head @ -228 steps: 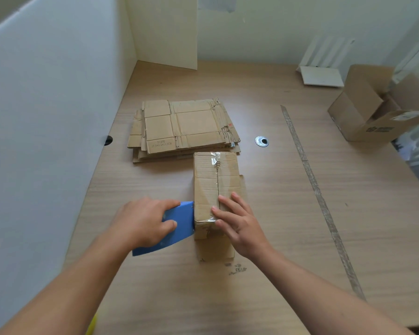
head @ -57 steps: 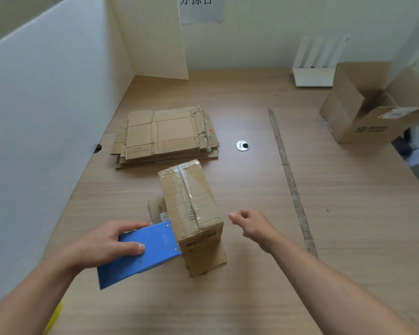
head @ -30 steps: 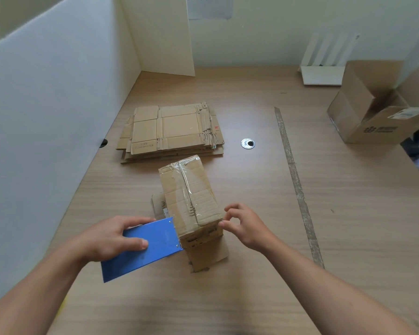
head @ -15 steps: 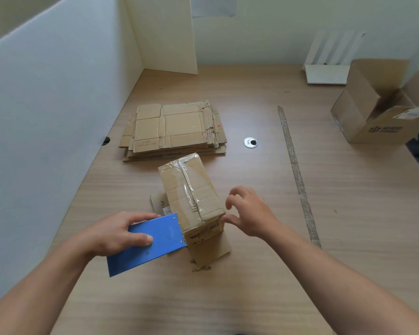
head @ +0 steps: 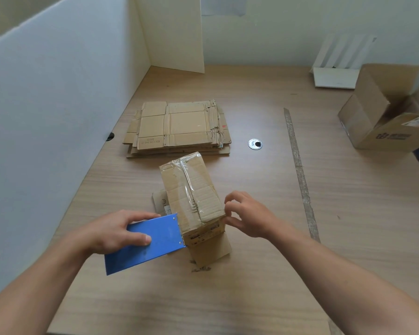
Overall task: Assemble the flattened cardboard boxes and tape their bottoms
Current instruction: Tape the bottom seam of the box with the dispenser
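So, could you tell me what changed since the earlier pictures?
The taped box was turned askew, far end leftward. The right hand let go, drew off to the right, then returned; its fingers now curl at the box's near right corner. The left hand still holds the blue tape dispenser against the box. Flat cardboard stack and open box stayed put.

Packing station, partitioned wooden desk (head: 252,286), flattened cartons (head: 179,126)

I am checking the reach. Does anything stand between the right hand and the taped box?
Nothing visible does. The right hand is right at the near right corner of the taped box, with no object between them. The blue tool that the left hand holds meets the box's opposite, left side.
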A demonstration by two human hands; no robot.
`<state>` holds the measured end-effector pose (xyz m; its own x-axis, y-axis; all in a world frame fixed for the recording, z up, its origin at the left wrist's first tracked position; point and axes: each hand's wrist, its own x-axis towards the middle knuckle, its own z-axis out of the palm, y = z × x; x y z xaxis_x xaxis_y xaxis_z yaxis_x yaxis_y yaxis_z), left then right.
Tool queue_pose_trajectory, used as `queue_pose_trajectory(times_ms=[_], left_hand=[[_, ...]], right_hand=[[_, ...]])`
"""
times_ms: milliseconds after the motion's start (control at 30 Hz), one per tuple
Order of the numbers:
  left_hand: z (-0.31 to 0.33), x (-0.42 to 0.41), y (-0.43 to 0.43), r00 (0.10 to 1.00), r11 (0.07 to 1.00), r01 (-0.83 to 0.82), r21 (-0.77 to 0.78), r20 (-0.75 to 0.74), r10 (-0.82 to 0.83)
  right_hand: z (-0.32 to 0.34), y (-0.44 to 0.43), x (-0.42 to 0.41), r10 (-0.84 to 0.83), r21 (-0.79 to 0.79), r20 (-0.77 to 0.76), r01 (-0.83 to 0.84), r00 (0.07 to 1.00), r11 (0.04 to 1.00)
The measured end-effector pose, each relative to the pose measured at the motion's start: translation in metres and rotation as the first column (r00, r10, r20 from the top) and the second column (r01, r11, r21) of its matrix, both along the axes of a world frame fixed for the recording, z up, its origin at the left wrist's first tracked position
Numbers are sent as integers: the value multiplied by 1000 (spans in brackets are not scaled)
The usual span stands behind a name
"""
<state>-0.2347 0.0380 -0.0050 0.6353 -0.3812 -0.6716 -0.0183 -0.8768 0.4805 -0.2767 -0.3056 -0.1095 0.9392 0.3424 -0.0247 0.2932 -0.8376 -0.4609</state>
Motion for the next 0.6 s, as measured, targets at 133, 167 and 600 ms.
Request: queue_pose_trajectory(times_ms=[133, 167, 600], left_hand=[[-2, 0, -4, 1000, 1000, 2, 4, 9, -2], [-2, 0, -5, 1000, 1000, 0, 3, 11, 0], [-11, -9, 1, 996, 998, -19, -61, 83, 25]], right_hand=[[-3, 2, -3, -64, 58, -50, 66, 997, 996], [-1, 3, -4, -83, 62, -82, 88, 993, 994], [10, 56, 8, 216, -231, 22, -205, 976, 951]])
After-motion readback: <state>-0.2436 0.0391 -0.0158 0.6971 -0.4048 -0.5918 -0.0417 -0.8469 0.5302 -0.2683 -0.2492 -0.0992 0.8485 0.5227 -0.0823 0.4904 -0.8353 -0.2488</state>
